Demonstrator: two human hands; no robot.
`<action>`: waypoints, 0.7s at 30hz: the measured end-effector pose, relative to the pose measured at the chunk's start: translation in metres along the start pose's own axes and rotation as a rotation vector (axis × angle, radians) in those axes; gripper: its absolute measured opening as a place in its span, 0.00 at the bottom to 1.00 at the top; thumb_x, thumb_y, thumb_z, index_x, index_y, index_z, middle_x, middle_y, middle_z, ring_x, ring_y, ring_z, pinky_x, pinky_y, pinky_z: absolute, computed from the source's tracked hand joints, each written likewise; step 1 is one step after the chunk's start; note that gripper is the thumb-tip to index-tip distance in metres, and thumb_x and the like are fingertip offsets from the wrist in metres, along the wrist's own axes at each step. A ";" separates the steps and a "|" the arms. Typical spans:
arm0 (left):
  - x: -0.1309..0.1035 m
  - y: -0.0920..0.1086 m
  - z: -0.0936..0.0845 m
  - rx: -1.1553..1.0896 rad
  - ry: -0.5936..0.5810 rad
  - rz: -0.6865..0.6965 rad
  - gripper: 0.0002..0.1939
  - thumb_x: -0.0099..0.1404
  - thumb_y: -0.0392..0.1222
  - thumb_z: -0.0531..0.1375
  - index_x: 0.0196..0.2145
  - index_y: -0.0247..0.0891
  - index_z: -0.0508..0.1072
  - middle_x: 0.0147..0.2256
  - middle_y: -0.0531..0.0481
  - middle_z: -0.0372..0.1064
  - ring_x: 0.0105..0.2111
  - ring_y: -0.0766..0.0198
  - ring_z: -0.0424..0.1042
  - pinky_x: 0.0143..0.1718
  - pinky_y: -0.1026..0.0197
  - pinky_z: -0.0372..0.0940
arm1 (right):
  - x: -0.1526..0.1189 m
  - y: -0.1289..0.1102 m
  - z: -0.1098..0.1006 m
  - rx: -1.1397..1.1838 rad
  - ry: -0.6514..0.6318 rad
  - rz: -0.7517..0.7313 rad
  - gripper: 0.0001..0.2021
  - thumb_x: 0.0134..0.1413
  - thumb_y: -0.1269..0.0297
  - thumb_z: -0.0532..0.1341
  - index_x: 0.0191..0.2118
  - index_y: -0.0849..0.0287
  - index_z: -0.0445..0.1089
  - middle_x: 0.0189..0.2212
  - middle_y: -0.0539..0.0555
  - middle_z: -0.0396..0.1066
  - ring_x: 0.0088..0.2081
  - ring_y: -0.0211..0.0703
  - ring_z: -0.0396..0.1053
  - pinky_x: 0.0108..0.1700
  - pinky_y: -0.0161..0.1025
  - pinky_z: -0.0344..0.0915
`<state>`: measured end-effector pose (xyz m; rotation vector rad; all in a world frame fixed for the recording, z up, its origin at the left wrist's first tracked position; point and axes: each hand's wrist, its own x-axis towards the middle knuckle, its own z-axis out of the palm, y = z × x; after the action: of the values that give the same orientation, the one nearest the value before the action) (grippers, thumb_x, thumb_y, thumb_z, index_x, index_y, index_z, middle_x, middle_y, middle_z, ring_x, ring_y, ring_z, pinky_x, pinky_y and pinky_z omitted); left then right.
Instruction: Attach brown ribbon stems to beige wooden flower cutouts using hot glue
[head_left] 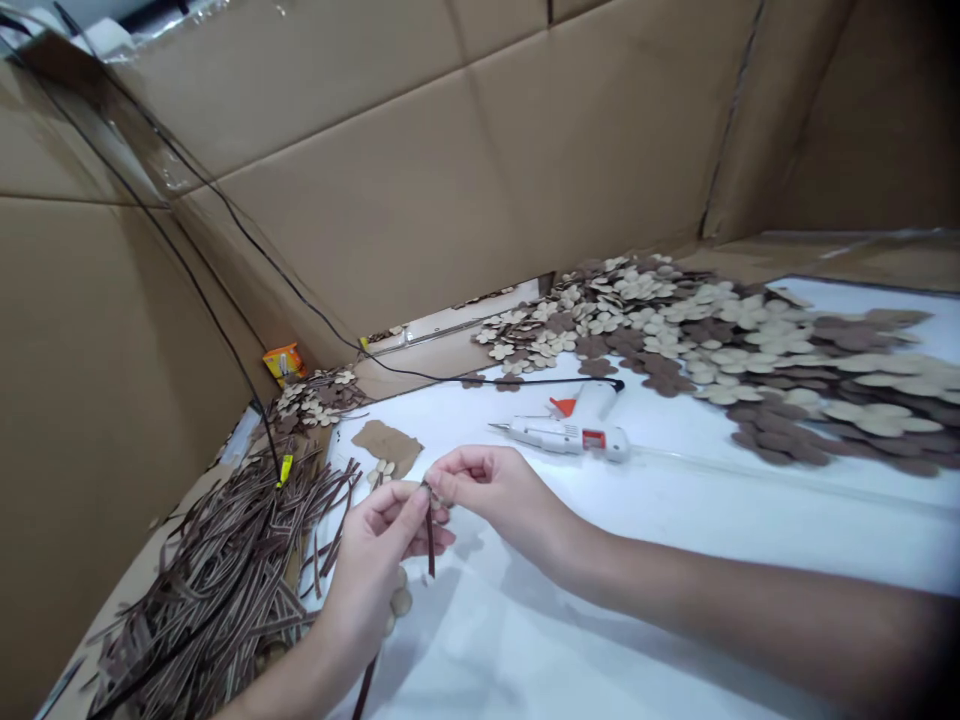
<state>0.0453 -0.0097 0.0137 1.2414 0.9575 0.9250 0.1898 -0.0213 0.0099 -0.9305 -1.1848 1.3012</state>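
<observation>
The left hand (375, 540) is pinching a narrow brown strip (431, 545) between thumb and finger, and the right hand (499, 490) is closing its fingertips on the strip's upper end, right beside the left thumb. The strip's free end is hanging down over the white surface (637, 620). The fingers are covering the pinched part, so whether it is folded or looped is impossible to tell; if either pinch loosens, such a thin piece could twist or slip out.

The hot glue gun (555, 435) is lying on its side just beyond the right hand, its nozzle pointing left and sitting close to the knuckles. Whether it is hot is not showing, but if it is, a small lift or backward swing of that hand could mean a burn, and any drip could be marking the surface.

The gun's black cable (420, 375) is running across the far side; a snag on it could drag the gun around or into the flower cutouts (637, 310). Pale discs (402, 602) are lying under and beside the left hand, where its wrist could scatter them. The loose strip pile (225, 570) is crowding the left forearm, so a sleeveless brush could tangle or pull strips along.
</observation>
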 end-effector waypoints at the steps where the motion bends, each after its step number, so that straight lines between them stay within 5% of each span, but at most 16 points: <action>1: -0.001 0.000 0.000 0.031 0.007 0.019 0.13 0.55 0.49 0.64 0.26 0.34 0.71 0.25 0.51 0.71 0.24 0.68 0.70 0.28 0.67 0.66 | 0.000 0.001 0.000 -0.067 0.001 -0.025 0.10 0.51 0.59 0.59 0.28 0.62 0.68 0.22 0.51 0.69 0.26 0.38 0.66 0.30 0.35 0.63; 6: 0.003 0.000 -0.015 0.150 0.003 -0.046 0.16 0.55 0.52 0.62 0.24 0.35 0.67 0.16 0.57 0.63 0.13 0.75 0.57 0.14 0.72 0.52 | 0.014 0.006 -0.012 -0.620 -0.098 -0.224 0.20 0.63 0.58 0.43 0.38 0.64 0.69 0.28 0.55 0.72 0.30 0.39 0.69 0.30 0.34 0.64; 12: 0.013 -0.007 -0.035 0.238 0.006 -0.180 0.22 0.48 0.56 0.65 0.21 0.32 0.67 0.19 0.55 0.63 0.11 0.81 0.45 0.11 0.72 0.40 | 0.033 0.010 -0.042 -1.002 -0.363 -0.480 0.14 0.55 0.74 0.53 0.45 0.57 0.70 0.47 0.58 0.68 0.50 0.46 0.61 0.52 0.45 0.56; 16: 0.014 -0.011 -0.035 0.246 0.003 -0.209 0.22 0.48 0.56 0.65 0.21 0.32 0.68 0.17 0.56 0.61 0.11 0.80 0.44 0.12 0.71 0.39 | 0.030 0.014 -0.046 -1.205 -0.458 -0.549 0.14 0.58 0.75 0.52 0.46 0.60 0.70 0.43 0.59 0.70 0.48 0.50 0.62 0.53 0.50 0.52; 21: 0.014 0.000 -0.033 0.277 0.009 -0.204 0.21 0.47 0.55 0.65 0.20 0.32 0.68 0.13 0.57 0.58 0.11 0.79 0.44 0.12 0.70 0.37 | 0.015 0.011 -0.041 -1.384 -0.363 -0.510 0.09 0.50 0.63 0.63 0.35 0.63 0.72 0.32 0.59 0.71 0.39 0.53 0.64 0.48 0.53 0.54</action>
<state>0.0185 0.0149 0.0103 1.3408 1.2252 0.6526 0.2258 -0.0004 -0.0067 -1.1780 -2.4871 0.0646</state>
